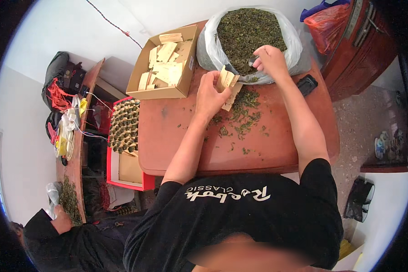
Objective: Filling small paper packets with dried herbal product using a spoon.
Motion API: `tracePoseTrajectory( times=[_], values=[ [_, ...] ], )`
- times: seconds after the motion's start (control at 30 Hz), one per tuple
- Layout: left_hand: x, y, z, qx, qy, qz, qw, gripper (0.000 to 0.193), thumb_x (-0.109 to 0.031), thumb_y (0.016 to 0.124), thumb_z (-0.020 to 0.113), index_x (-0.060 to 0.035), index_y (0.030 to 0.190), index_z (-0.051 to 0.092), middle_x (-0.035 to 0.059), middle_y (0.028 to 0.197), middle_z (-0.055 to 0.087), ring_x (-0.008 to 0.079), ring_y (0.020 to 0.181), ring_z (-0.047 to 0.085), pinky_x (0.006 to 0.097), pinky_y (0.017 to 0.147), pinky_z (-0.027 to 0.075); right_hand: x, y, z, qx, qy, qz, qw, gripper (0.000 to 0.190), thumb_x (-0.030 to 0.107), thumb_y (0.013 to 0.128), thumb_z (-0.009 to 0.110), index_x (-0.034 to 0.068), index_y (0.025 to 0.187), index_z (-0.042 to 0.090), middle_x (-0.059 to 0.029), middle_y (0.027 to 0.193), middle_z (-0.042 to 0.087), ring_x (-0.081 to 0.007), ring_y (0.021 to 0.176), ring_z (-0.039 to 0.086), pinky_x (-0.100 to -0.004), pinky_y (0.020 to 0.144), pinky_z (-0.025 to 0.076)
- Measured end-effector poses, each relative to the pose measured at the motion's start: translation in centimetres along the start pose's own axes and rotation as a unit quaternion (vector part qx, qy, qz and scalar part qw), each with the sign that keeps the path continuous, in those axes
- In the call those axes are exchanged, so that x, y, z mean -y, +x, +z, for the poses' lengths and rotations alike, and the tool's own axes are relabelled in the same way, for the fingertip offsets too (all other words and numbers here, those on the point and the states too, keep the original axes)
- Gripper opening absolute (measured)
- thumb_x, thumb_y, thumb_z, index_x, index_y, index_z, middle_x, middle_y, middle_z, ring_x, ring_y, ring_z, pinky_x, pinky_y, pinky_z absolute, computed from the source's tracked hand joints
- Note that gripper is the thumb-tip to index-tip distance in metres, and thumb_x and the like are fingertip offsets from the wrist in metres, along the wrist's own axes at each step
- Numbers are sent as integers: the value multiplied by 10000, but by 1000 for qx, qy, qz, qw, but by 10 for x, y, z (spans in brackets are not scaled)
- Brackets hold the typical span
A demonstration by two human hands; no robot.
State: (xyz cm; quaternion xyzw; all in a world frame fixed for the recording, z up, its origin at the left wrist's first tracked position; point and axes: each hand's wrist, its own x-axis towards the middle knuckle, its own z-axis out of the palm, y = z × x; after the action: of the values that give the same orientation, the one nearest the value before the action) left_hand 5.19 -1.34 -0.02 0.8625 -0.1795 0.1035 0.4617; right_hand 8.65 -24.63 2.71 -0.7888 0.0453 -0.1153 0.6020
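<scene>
My left hand (209, 95) grips a small tan paper packet (227, 79) with a dark lining, its mouth tilted towards the bag beyond. Another piece of tan paper shows just below it. Over the near right rim of a clear plastic bag (208, 37), my right hand (272, 63) holds what looks like a small metal spoon (252, 61), mostly hidden by the fingers. Dark green dried leaves (248, 30), like tea, fill the bag. More loose leaves (246, 117) lie scattered on the reddish table (170, 142) between my forearms.
A cardboard box (163, 93) of tan packets stands left of the bag. Lower left, a red box (109, 170) holds rows of leaf-filled packets (124, 125). A black object (307, 85) lies near the right edge. Another person's hand (62, 220) is beside leaves on a bench (69, 200).
</scene>
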Motion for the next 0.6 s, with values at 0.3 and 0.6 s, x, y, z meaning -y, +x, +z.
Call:
tracePoseTrajectory(
  times=[0.3,0.6],
  values=[
    [4,3,3,-10,20,13,1000,453,-152,760,754,-13,1144,558,99,1077,596,212,970,607,334,861,502,21,-2,-27,17,79,9,997,271,225,946,473,28,1010,648,-51,710,658,-72,542,541,-209,462,397],
    [2,5,4,-14,25,13,999,473,-163,743,748,-3,1144,554,111,1070,611,219,975,607,344,876,493,59,-29,-15,47,24,-42,998,252,219,947,482,36,990,650,-40,686,656,-61,530,542,-190,453,392]
  ],
)
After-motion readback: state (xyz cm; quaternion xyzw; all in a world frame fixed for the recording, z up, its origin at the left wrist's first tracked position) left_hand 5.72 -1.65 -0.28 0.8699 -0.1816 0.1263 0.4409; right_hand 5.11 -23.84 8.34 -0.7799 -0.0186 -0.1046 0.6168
